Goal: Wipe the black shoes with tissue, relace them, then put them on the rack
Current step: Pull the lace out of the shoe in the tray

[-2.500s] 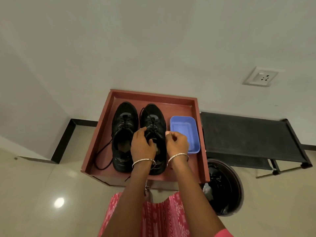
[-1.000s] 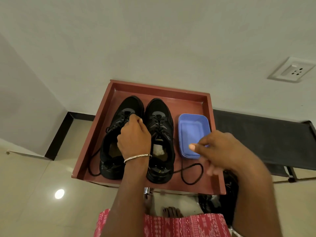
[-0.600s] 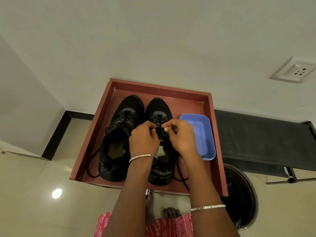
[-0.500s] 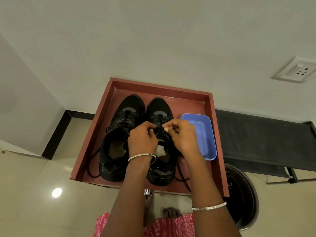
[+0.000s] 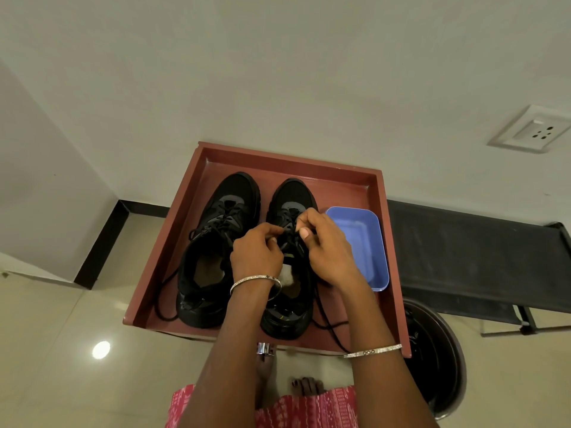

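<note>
1. Where the red tray (image 5: 145, 282) meets its left wall, we see a trailing lace (image 5: 160, 299) lying loose beside the left shoe (image 5: 216, 242), which points its toe at the wall.
2. Our left hand (image 5: 256, 254) comes up from below with a bangle (image 5: 255, 281) on the wrist. Its fingers are curled, and its thumb and forefinger pinch the shoelace (image 5: 290, 235) over the tongue of the other shoe.
3. The right shoe (image 5: 290, 316) stands on the tray just beside its pair, and a white wad of tissue (image 5: 287, 278) shows in its opening between our wrists.
4. Our right hand (image 5: 327, 251) faces the left one, knuckles outward and thumbnail up. Its curled fingers pinch the same shoelace, and the fingertips of the two hands almost touch. A loose end of this lace runs out over the tray floor below the forearm.
5. A blue tub (image 5: 367, 239) sits on the tray just right of that shoe, partly behind the right hand.
6. The black rack (image 5: 463, 257) stands right of the tray against the wall, with neither shoe on it. A round dark bin (image 5: 438, 350) sits in front of it, and a wall socket (image 5: 531, 131) is above.
</note>
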`<state>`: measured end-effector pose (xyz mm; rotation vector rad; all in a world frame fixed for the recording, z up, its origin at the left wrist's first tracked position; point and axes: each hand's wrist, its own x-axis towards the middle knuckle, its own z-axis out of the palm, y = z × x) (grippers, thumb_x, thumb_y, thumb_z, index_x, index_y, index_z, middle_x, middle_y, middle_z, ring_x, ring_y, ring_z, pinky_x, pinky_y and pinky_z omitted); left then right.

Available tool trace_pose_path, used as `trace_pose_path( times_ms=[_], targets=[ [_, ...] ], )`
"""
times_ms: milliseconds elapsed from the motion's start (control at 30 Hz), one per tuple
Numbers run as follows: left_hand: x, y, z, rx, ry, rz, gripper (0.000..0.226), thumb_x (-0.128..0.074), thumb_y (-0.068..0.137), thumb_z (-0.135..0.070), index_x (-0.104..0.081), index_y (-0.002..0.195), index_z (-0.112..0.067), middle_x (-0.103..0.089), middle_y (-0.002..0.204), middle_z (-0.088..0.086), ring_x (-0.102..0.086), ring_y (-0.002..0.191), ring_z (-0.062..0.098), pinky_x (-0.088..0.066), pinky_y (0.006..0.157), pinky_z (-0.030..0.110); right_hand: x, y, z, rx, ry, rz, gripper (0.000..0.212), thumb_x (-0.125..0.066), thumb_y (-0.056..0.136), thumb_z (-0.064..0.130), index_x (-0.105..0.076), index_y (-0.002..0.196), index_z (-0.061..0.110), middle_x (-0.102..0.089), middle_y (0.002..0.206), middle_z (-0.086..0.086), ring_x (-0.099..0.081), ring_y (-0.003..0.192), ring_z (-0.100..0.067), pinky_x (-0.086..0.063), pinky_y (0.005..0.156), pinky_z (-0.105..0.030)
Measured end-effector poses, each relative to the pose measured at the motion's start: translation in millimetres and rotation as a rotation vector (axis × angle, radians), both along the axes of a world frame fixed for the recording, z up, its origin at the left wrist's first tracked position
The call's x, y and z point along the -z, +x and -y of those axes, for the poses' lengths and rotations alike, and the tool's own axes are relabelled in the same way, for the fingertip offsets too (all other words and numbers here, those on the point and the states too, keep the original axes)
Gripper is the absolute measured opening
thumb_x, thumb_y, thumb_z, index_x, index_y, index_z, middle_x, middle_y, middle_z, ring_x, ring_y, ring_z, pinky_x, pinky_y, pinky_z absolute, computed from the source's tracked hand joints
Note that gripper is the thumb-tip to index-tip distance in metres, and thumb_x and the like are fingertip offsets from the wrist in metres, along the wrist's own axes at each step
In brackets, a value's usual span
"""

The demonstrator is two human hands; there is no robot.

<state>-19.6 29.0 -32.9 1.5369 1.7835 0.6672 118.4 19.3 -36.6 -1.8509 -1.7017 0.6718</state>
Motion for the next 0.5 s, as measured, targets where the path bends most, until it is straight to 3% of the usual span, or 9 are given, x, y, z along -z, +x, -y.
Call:
trace_pose_path(
  times_ms=[167,300,367,500],
  targets=[
    [-1,-1,-2,-0.034,-0.018,0.015,0.020,-0.063,0.093,-0.017,-0.073,0.107,-0.028,-0.075,0.103,-0.008,-0.069,0.096,0.011,-0.052,0.085,0.027,0,3,2,0.041,-0.031,-0.153,0.018,-0.054,0.100,0.017,-0.054,0.090,0.032,-0.061,0.092,0.012,-0.056,0.084,-0.008,-0.051,0.079,-0.039],
    [0,0,-2,-0.057,-0.014,0.008,0.017,-0.065,0.093,-0.018,-0.075,0.103,-0.028,-0.075,0.100,-0.008,-0.069,0.096,0.012,-0.052,0.085,0.028,2,7,-1,0.129,-0.074,-0.255,0.019,-0.064,0.094,0.011,-0.068,0.092,0.029,-0.067,0.086,0.014,-0.061,0.082,0.003,-0.049,0.076,-0.020],
    [1,0,-3,-0.063,-0.014,0.031,0.017,-0.066,0.092,-0.017,-0.075,0.100,-0.028,-0.075,0.098,-0.009,-0.069,0.095,0.011,-0.054,0.088,0.030,2,6,-2,0.143,-0.061,-0.228,0.017,-0.069,0.091,0.011,-0.071,0.092,0.028,-0.068,0.083,0.015,-0.062,0.078,0.004,-0.048,0.072,-0.016],
    [2,0,-5,-0.049,0.003,0.048,0.017,-0.067,0.091,-0.018,-0.076,0.100,-0.029,-0.075,0.098,-0.010,-0.069,0.094,0.010,-0.055,0.090,0.033,1,-4,-5,0.158,-0.034,-0.083,0.018,-0.066,0.094,0.012,-0.065,0.085,0.028,-0.068,0.086,0.011,-0.062,0.081,-0.005,-0.049,0.068,-0.021]
  ],
)
